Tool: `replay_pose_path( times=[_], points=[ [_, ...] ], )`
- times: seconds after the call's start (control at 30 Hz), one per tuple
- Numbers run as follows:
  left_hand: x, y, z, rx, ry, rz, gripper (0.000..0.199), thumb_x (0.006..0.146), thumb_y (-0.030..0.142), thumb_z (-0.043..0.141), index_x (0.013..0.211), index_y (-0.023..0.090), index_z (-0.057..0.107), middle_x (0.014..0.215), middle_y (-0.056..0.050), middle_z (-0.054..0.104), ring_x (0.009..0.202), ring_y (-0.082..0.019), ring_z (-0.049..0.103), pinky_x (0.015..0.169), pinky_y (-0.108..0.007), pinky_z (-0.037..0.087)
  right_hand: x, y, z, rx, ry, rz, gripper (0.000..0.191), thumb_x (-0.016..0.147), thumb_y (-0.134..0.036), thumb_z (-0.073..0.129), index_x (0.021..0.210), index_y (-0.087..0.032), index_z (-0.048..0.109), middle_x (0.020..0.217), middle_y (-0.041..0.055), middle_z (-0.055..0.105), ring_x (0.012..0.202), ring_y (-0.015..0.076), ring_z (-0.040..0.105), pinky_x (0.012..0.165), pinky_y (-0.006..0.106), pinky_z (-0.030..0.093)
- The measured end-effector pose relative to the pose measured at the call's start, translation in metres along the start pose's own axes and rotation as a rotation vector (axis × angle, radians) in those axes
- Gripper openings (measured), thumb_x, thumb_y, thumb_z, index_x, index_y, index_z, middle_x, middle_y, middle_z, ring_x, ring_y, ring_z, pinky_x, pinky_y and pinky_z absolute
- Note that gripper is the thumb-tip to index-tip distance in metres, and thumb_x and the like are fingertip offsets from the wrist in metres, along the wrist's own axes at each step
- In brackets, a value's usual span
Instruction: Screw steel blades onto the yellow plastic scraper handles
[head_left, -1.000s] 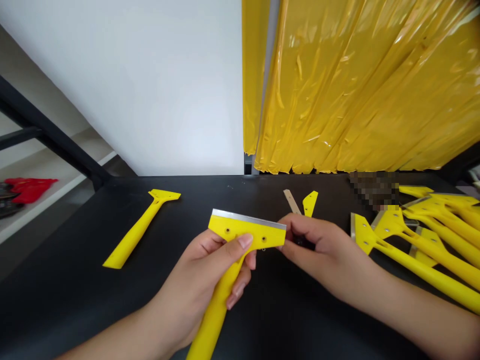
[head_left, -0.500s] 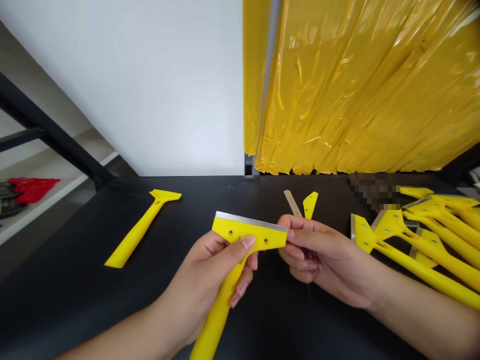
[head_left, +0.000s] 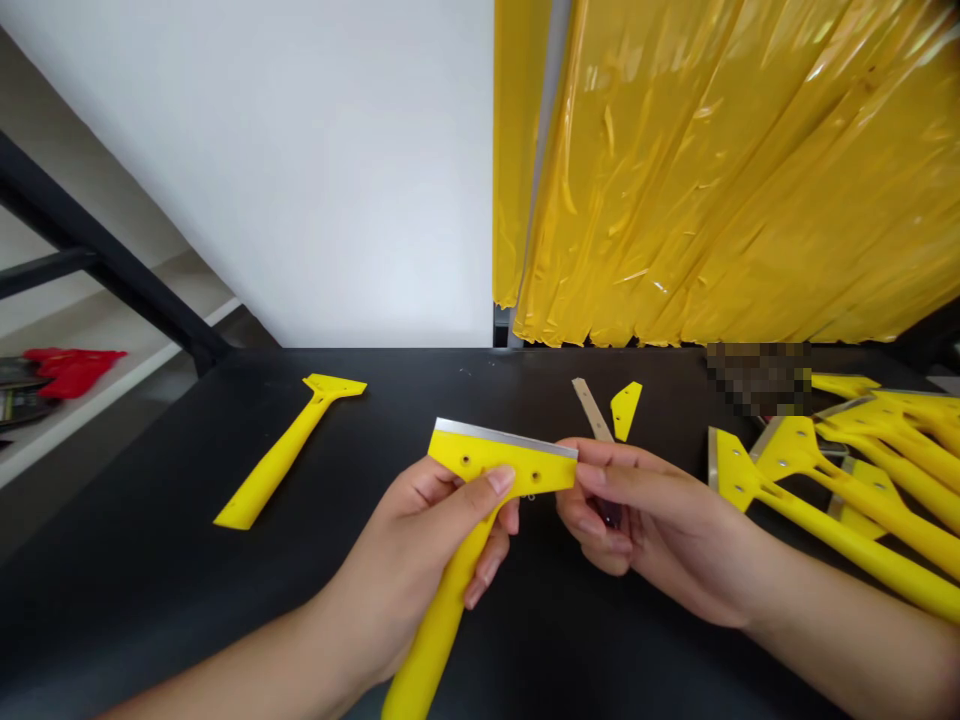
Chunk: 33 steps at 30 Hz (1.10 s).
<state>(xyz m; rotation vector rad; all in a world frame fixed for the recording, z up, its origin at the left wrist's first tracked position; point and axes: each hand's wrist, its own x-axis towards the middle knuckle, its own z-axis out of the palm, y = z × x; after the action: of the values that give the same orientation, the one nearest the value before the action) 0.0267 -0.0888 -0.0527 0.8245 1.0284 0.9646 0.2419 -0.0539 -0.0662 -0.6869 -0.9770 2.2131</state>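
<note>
My left hand [head_left: 442, 530] is closed around the neck of a yellow scraper [head_left: 491, 460], its thumb flat on the head between two holes. A silvery blade runs along the head's upper edge, and the handle slants down towards me. The thumb and index finger of my right hand [head_left: 637, 510] pinch the right end of the head. Something dark shows among that hand's lower fingers, too hidden to name. Just beyond the right hand lie a narrow brownish strip with holes [head_left: 591, 405] and a small yellow plate with holes [head_left: 625, 408].
Another yellow scraper [head_left: 289, 445] lies to the left on the black table [head_left: 135, 590]. Several scrapers with blades [head_left: 795, 450] are heaped at the right. Behind the table stand a white panel [head_left: 337, 180] and yellow plastic sheeting [head_left: 712, 180]. A shelf holds a red item [head_left: 79, 370].
Both hands keep their hold on the scraper with hardly any movement. The right hand's lower fingers have shifted slightly, and the whole view has moved a little.
</note>
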Motion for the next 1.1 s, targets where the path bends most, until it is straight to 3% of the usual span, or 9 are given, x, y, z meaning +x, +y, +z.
replay_pose_path(
  times=[0.27, 0.5, 0.6, 0.7, 0.8, 0.93, 1.0, 1.1],
  points=[
    [0.000, 0.000, 0.000, -0.009, -0.006, 0.005, 0.035, 0.096, 0.043, 0.074, 0.075, 0.017, 0.064, 0.066, 0.001, 0.058, 0.045, -0.007, 0.046, 0.041, -0.018, 0.036, 0.001, 0.001, -0.001, -0.005, -0.010, 0.009, 0.020, 0.101, -0.035, 0.069, 0.108, -0.017, 0.069, 0.069, -0.0032, 0.050, 0.057, 0.0081, 0.026, 0.052, 0.025, 0.018],
    [-0.003, 0.000, 0.001, 0.050, -0.016, -0.005, 0.042, 0.095, 0.047, 0.074, 0.070, 0.018, 0.059, 0.055, 0.004, 0.047, 0.044, -0.007, 0.038, 0.043, -0.019, 0.033, -0.002, 0.001, 0.000, -0.049, -0.004, 0.004, 0.021, 0.100, -0.038, 0.069, 0.103, -0.018, 0.069, 0.070, -0.0031, 0.049, 0.059, 0.0093, 0.027, 0.054, 0.026, 0.019],
    [-0.002, 0.001, -0.002, 0.070, 0.014, -0.012, 0.043, 0.097, 0.049, 0.071, 0.071, 0.018, 0.059, 0.050, 0.004, 0.047, 0.044, -0.008, 0.037, 0.045, -0.020, 0.032, -0.001, -0.001, 0.000, -0.098, 0.073, -0.049, 0.021, 0.099, -0.039, 0.069, 0.097, -0.019, 0.068, 0.073, -0.0010, 0.050, 0.064, 0.0113, 0.032, 0.056, 0.027, 0.022],
    [0.002, 0.005, -0.007, 0.071, 0.039, -0.002, 0.043, 0.098, 0.049, 0.068, 0.070, 0.017, 0.059, 0.048, 0.004, 0.047, 0.044, -0.008, 0.039, 0.047, -0.020, 0.032, 0.000, -0.002, -0.004, -0.208, 0.203, -0.220, 0.018, 0.101, -0.038, 0.067, 0.104, -0.021, 0.073, 0.081, 0.0018, 0.054, 0.074, 0.0144, 0.042, 0.062, 0.027, 0.031],
    [0.007, 0.008, -0.011, 0.046, 0.035, 0.007, 0.042, 0.098, 0.047, 0.069, 0.070, 0.017, 0.058, 0.049, 0.004, 0.048, 0.045, -0.009, 0.041, 0.048, -0.020, 0.034, 0.002, -0.003, -0.010, -0.427, 0.259, -0.424, 0.019, 0.107, -0.038, 0.058, 0.110, -0.027, 0.074, 0.095, 0.0034, 0.059, 0.087, 0.0173, 0.051, 0.078, 0.031, 0.042],
    [0.013, 0.007, -0.015, -0.006, 0.025, -0.013, 0.040, 0.098, 0.046, 0.069, 0.071, 0.018, 0.059, 0.050, 0.004, 0.048, 0.045, -0.009, 0.042, 0.046, -0.020, 0.038, 0.002, -0.009, -0.020, -1.037, 0.307, -0.610, 0.021, 0.111, -0.033, 0.050, 0.119, -0.031, 0.070, 0.113, 0.0051, 0.060, 0.107, 0.0208, 0.055, 0.094, 0.036, 0.043],
    [0.015, 0.006, -0.016, -0.027, 0.030, -0.027, 0.040, 0.098, 0.047, 0.070, 0.071, 0.018, 0.059, 0.050, 0.004, 0.048, 0.044, -0.009, 0.041, 0.045, -0.020, 0.038, 0.000, -0.015, -0.024, -1.336, 0.341, -0.657, 0.018, 0.111, -0.030, 0.051, 0.120, -0.028, 0.066, 0.107, 0.0046, 0.061, 0.101, 0.0205, 0.058, 0.090, 0.036, 0.044],
    [0.017, 0.004, -0.019, -0.045, 0.035, -0.045, 0.041, 0.098, 0.049, 0.069, 0.072, 0.019, 0.059, 0.050, 0.004, 0.047, 0.043, -0.008, 0.039, 0.044, -0.019, 0.036, -0.002, -0.023, -0.029, -1.553, 0.378, -0.662, 0.009, 0.108, -0.029, 0.055, 0.109, -0.025, 0.063, 0.089, 0.0007, 0.063, 0.079, 0.0169, 0.059, 0.075, 0.033, 0.046]
  ],
)
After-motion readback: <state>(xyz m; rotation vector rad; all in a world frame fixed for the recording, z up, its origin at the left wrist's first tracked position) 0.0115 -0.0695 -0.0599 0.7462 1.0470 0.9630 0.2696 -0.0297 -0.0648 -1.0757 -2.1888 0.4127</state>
